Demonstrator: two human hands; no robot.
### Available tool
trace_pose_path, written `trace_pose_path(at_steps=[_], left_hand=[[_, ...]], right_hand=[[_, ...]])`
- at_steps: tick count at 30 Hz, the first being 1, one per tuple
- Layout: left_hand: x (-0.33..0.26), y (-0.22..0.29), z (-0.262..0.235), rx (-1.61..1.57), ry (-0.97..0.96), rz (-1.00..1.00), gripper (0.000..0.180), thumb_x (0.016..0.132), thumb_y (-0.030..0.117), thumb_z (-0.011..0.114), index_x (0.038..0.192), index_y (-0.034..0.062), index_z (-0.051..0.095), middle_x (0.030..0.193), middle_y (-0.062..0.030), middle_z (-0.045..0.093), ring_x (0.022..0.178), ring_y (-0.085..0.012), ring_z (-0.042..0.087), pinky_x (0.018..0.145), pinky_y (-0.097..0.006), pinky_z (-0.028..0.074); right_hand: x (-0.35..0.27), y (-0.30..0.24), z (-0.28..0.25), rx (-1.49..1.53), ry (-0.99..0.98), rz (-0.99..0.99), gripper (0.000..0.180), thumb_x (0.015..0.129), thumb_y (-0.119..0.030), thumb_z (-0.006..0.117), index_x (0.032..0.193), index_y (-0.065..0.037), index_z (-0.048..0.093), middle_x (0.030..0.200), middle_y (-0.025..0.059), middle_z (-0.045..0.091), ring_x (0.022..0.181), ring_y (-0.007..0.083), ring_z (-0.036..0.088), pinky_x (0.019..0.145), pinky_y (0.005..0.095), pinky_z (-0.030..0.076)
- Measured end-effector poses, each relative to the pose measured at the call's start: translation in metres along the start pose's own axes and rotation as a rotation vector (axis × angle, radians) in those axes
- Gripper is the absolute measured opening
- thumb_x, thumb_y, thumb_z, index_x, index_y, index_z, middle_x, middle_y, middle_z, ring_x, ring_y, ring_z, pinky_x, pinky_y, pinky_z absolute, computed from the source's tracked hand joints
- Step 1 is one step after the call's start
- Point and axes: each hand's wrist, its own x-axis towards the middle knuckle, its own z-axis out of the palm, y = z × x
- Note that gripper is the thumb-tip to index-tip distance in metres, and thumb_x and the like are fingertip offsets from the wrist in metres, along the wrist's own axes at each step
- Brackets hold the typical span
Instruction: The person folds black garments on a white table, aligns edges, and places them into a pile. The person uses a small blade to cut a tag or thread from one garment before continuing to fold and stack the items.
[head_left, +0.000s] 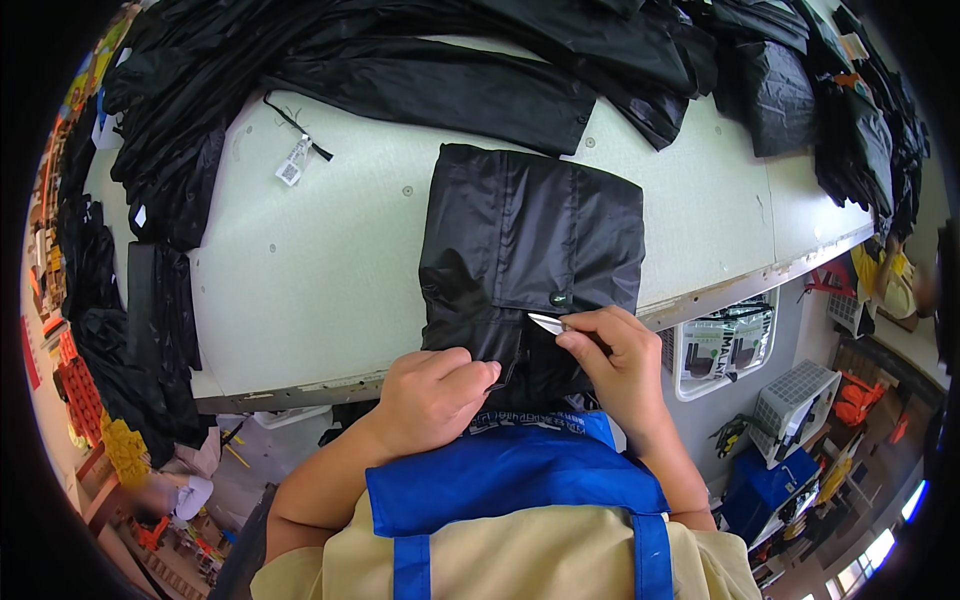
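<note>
Pale grey-white worktable (330, 290) stretched across the head view, heaped along its far edge with a pile of black shiny garments (480, 60), a white hang tag on a black cord (291, 165) lying near them. At the near edge lay a folded black nylon garment (530, 235) with a small snap button (558, 298), its lower part hanging over the edge. The left hand (435, 392) was closed in a fist, pinching the fabric near the hem. The right hand (615, 362) was clamped on a small silvery thread snipper (547, 323), blade tip touching the garment just beside the left hand. A blue apron (510, 475) covered the person's chest.
</note>
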Motion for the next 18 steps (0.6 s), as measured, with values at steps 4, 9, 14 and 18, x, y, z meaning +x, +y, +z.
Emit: trace_pose_path(at_steps=[4, 9, 14, 18], left_hand=[[0.001, -0.001, 0.002, -0.031, 0.025, -0.008, 0.036, 0.058, -0.003, 0.076, 0.09, 0.0066, 0.062, 0.06, -0.0055, 0.047, 0.049, -0.0237, 0.049, 0.042, -0.036, 0.036], [0.002, -0.001, 0.001, -0.045, 0.019, -0.007, 0.035, 0.059, -0.003, 0.076, 0.09, 0.0065, 0.062, 0.061, -0.0059, 0.048, 0.05, -0.0241, 0.05, 0.042, -0.036, 0.036], [0.002, 0.001, 0.0, -0.096, 0.042, -0.087, 0.026, 0.068, 0.0, 0.076, 0.088, 0.0045, 0.061, 0.065, -0.0066, 0.055, 0.052, -0.0236, 0.055, 0.047, -0.033, 0.041], [0.004, 0.008, -0.002, -0.273, 0.133, -0.357, 0.017, 0.08, 0.008, 0.073, 0.087, 0.0017, 0.059, 0.07, -0.0072, 0.062, 0.058, -0.0178, 0.058, 0.057, -0.027, 0.045]], right_hand=[[-0.003, 0.003, -0.002, 0.008, -0.031, 0.062, 0.016, 0.079, -0.011, 0.074, 0.09, -0.001, 0.068, 0.079, 0.0107, 0.064, 0.064, 0.0217, 0.06, 0.059, 0.0294, 0.047], [-0.002, 0.004, 0.004, 0.006, -0.037, -0.001, 0.015, 0.079, -0.01, 0.073, 0.09, -0.001, 0.068, 0.08, 0.0105, 0.065, 0.066, 0.0218, 0.061, 0.06, 0.0296, 0.047], [-0.002, 0.009, 0.002, 0.038, 0.075, -0.065, 0.011, 0.08, -0.008, 0.072, 0.088, -0.001, 0.068, 0.08, 0.0107, 0.066, 0.068, 0.0216, 0.062, 0.064, 0.0297, 0.048], [-0.004, 0.02, -0.002, 0.164, 0.161, -0.02, 0.043, 0.073, -0.017, 0.08, 0.107, -0.001, 0.059, 0.087, 0.0099, 0.057, 0.075, 0.0199, 0.056, 0.066, 0.0293, 0.048]])
